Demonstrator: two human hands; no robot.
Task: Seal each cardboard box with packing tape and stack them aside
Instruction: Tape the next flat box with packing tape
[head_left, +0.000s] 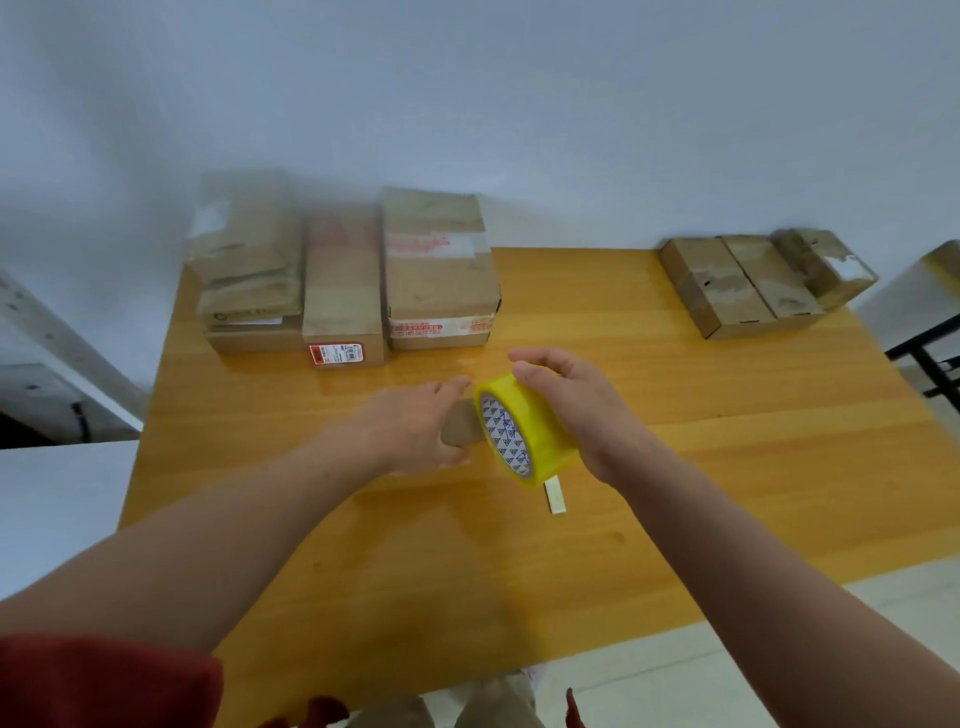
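My right hand (576, 410) grips a roll of yellow packing tape (524, 431) above the middle of the wooden table (727, 467). A short paper tab (555, 496) hangs from the roll's lower edge. My left hand (415, 431) reaches in beside the roll, its fingers around a small brown cardboard piece (460, 428) that is mostly hidden. Three cardboard boxes stand side by side at the back left: a worn one (249, 291), a narrow one with a red label (340, 296), and a taller one with red printed tape (441, 270).
A group of small cardboard boxes (748, 286) lies at the back right corner of the table. A white wall runs behind. A dark metal frame (930, 364) stands off the table's right edge, and a white surface (57, 493) lies to the left.
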